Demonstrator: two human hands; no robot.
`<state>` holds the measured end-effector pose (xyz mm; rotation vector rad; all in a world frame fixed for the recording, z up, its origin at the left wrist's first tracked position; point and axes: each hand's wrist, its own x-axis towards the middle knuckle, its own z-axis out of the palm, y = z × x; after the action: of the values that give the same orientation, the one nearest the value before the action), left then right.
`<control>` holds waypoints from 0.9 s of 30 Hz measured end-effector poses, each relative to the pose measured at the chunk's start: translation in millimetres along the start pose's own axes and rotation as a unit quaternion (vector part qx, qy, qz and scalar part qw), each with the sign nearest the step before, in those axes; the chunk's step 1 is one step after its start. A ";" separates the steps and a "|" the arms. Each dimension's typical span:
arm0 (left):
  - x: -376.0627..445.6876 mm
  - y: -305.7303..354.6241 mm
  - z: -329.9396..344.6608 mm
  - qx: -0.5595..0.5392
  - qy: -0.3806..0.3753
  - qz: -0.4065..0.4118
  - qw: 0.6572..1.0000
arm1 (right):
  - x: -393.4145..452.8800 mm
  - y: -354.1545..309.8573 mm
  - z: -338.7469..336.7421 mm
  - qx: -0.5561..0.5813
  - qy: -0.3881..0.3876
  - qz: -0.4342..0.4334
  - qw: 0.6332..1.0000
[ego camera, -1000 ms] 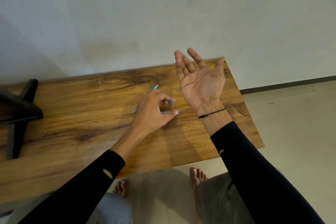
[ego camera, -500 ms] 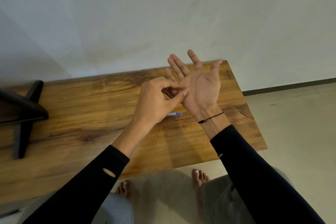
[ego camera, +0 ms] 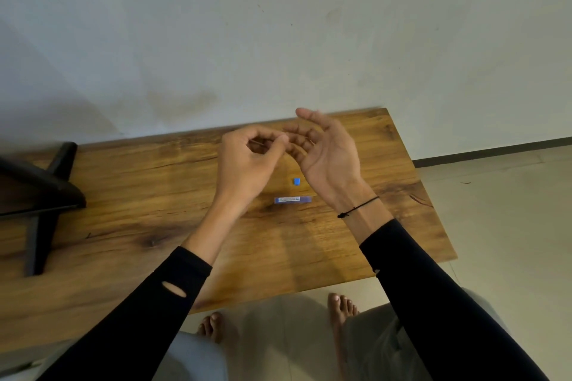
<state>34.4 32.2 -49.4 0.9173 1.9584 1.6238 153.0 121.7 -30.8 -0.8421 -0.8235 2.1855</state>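
Above the wooden table [ego camera: 130, 201], my left hand [ego camera: 247, 167] pinches a very thin, dark stick [ego camera: 259, 142] between thumb and forefinger. It looks like a pencil lead. My right hand [ego camera: 332, 157] is raised just right of it, palm turned toward the left hand, fingers loosely bent and holding nothing. The two hands' fingertips nearly meet. On the table below them lie a slim blue tube-like case [ego camera: 292, 200] and a small blue cap [ego camera: 297, 181], apart from each other.
A black stand with crossed legs [ego camera: 43, 195] sits on the table's far left. A pale wall runs right behind the table. The table's right edge [ego camera: 433, 210] drops to a tiled floor. My bare feet [ego camera: 340, 306] are under the near edge.
My left hand took the thin stick off my right palm and lifted it. My right hand turned from palm-up and flat to sideways with bent fingers. The view tilted, showing the case and cap.
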 end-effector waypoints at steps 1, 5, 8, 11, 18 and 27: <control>2.4 -1.7 -2.8 -0.009 0.010 -0.012 1.000 | -0.4 1.2 2.3 -0.043 -0.008 0.000 0.999; 3.9 -6.8 -5.6 -0.024 0.010 -0.033 0.999 | -4.2 10.3 8.3 -0.136 -0.037 -0.034 0.989; 4.7 -10.9 -5.2 -0.013 0.002 -0.021 1.000 | -5.2 12.4 7.1 -0.147 -0.034 -0.053 0.987; 4.5 -12.1 -5.1 -0.004 0.000 -0.015 1.000 | -2.1 13.7 1.9 -0.150 -0.026 -0.057 0.987; 10.7 -11.3 -11.7 0.032 -0.008 -0.039 0.999 | 6.8 12.4 -8.9 -0.151 0.022 -0.025 0.988; 4.1 -44.3 -12.6 0.505 -0.056 0.010 0.861 | 10.9 9.4 -15.6 -0.117 0.061 -0.028 0.991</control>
<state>13.3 22.4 -89.3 1.3204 2.7045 0.3984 155.0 129.1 -50.6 -1.0422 -1.0434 1.9924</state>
